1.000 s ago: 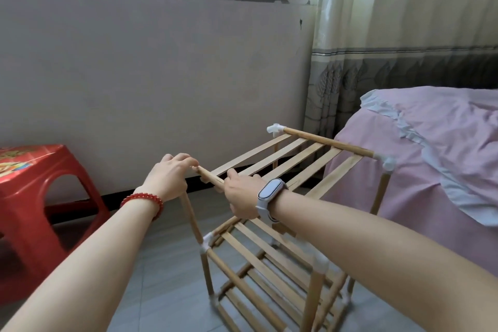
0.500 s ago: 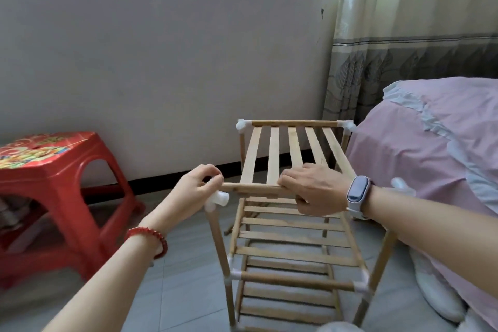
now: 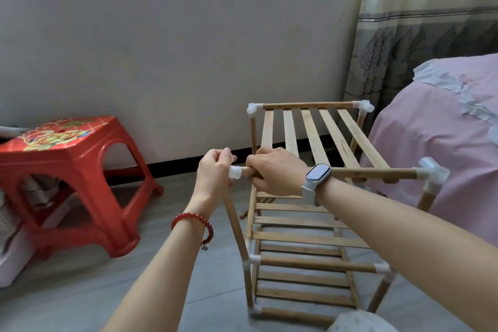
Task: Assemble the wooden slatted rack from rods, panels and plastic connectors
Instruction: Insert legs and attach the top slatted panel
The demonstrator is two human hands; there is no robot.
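Low in the frame, the rack [image 3: 310, 245] stood nearly built — lower tiers joined. At centre my left hand [image 3: 214, 174] pinched the connector [image 3: 235, 171], my right hand [image 3: 277, 171] gripped the top rod [image 3: 374, 172]; this corner remained. Far corners looked capped.

You are in a home bedroom: a pink-covered bed [image 3: 436, 127], with a patterned curtain [image 3: 420, 35] behind it and a red plastic stool [image 3: 67, 170] well apart on the tiled floor [image 3: 134, 291].
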